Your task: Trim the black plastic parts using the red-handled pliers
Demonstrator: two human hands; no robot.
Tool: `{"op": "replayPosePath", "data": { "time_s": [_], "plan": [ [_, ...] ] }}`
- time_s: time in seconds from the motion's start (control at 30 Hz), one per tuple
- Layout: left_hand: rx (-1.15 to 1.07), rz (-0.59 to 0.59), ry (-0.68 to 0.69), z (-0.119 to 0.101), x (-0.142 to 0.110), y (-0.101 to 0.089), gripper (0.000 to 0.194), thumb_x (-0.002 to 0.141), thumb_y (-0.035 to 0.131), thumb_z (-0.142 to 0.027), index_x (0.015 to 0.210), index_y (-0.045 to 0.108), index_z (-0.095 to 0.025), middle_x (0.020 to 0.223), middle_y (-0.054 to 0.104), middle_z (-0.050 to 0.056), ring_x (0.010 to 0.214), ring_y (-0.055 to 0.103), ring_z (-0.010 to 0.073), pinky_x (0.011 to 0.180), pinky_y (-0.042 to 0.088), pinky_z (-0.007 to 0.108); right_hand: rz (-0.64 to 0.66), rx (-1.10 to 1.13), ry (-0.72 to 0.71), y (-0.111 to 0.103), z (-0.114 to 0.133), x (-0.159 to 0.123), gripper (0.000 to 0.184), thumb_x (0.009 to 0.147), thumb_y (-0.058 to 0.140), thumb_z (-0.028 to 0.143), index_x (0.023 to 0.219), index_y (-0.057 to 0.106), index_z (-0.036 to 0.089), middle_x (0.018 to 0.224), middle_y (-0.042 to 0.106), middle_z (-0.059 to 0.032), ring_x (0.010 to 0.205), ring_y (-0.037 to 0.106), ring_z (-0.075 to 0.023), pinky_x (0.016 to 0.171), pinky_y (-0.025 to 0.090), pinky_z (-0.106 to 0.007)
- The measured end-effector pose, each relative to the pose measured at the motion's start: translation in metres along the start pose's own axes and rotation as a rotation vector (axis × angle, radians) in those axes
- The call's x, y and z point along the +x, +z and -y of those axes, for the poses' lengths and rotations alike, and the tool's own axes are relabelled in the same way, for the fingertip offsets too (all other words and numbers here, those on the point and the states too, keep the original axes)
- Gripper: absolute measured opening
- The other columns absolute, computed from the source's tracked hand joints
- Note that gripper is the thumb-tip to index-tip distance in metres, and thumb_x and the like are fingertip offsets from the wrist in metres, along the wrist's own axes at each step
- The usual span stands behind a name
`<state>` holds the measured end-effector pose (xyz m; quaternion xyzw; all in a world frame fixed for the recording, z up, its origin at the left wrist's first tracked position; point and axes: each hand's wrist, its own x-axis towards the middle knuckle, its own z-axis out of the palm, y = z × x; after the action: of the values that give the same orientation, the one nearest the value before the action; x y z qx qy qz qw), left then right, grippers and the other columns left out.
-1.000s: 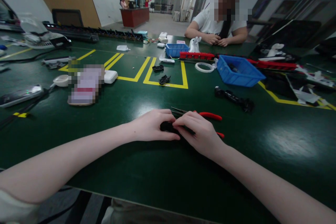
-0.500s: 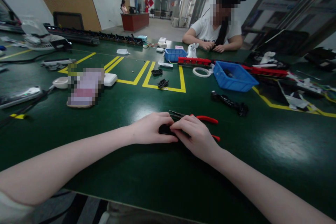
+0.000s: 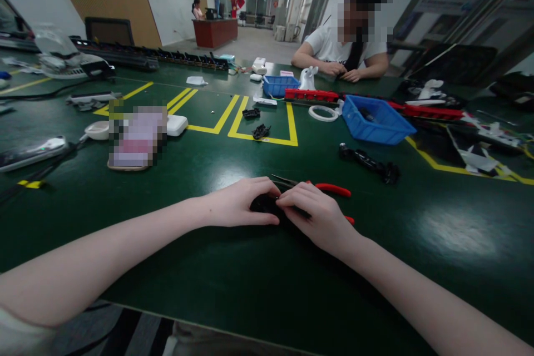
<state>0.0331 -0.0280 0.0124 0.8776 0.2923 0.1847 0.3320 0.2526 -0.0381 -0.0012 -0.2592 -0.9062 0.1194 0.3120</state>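
A small black part lies on the green table in front of me, mostly covered by my fingers. My left hand curls round its left side. My right hand pinches it from the right, fingers pressed together. Just behind my hands rest red-handled pliers, their dark jaws pointing left, one handle partly under my right hand.
A black elongated assembly lies right of the pliers. Two blue bins, a white ring, two small black parts in yellow floor-tape markings and a blurred phone sit further back. A person works across the table.
My hands stay on the black part with only slight finger shifts. The view has shifted a little with my head.
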Motion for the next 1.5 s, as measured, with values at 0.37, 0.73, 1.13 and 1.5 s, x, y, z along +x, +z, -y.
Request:
{"op": "replayPosePath", "data": {
  "time_s": [0.37, 0.73, 1.13, 1.5],
  "plan": [
    [0.086, 0.038, 0.011, 0.0043, 0.0, -0.0021, 0.034, 0.088, 0.066, -0.04, 0.111, 0.063, -0.016, 0.102, 0.062, 0.006, 0.089, 0.062, 0.0186, 0.073, 0.046, 0.028, -0.053, 0.124, 0.15, -0.0052, 0.0029, -0.0005, 0.013, 0.088, 0.059, 0.011, 0.093, 0.067, 0.02, 0.088, 0.071, -0.0028, 0.08, 0.065, -0.016, 0.073, 0.052, -0.031],
    [0.135, 0.069, -0.026, 0.0003, 0.0024, -0.0034, 0.032, 0.089, 0.064, -0.041, 0.109, 0.064, -0.017, 0.096, 0.069, 0.004, 0.086, 0.064, 0.0186, 0.07, 0.043, 0.027, -0.073, 0.156, 0.204, -0.0039, 0.003, -0.0014, 0.012, 0.087, 0.061, 0.013, 0.091, 0.069, 0.022, 0.087, 0.072, -0.002, 0.078, 0.066, -0.0164, 0.072, 0.053, -0.032],
    [0.114, 0.038, -0.022, 0.0027, 0.0026, -0.0018, 0.031, 0.089, 0.065, -0.041, 0.107, 0.065, -0.016, 0.093, 0.069, 0.004, 0.083, 0.063, 0.0177, 0.067, 0.042, 0.026, -0.079, 0.066, 0.118, -0.0001, 0.0028, 0.0015, 0.012, 0.089, 0.059, 0.013, 0.09, 0.066, 0.022, 0.087, 0.071, -0.0021, 0.081, 0.065, -0.0171, 0.071, 0.052, -0.032],
    [0.091, 0.013, -0.087, 0.0008, 0.0018, 0.0, 0.041, 0.086, 0.068, -0.043, 0.117, 0.058, -0.018, 0.091, 0.068, 0.002, 0.078, 0.063, 0.0174, 0.065, 0.042, 0.026, -0.053, 0.101, 0.177, 0.0022, 0.0011, 0.0026, 0.01, 0.086, 0.062, 0.012, 0.091, 0.066, 0.021, 0.085, 0.07, -0.0016, 0.078, 0.064, -0.0167, 0.07, 0.05, -0.031]
  ]
}}
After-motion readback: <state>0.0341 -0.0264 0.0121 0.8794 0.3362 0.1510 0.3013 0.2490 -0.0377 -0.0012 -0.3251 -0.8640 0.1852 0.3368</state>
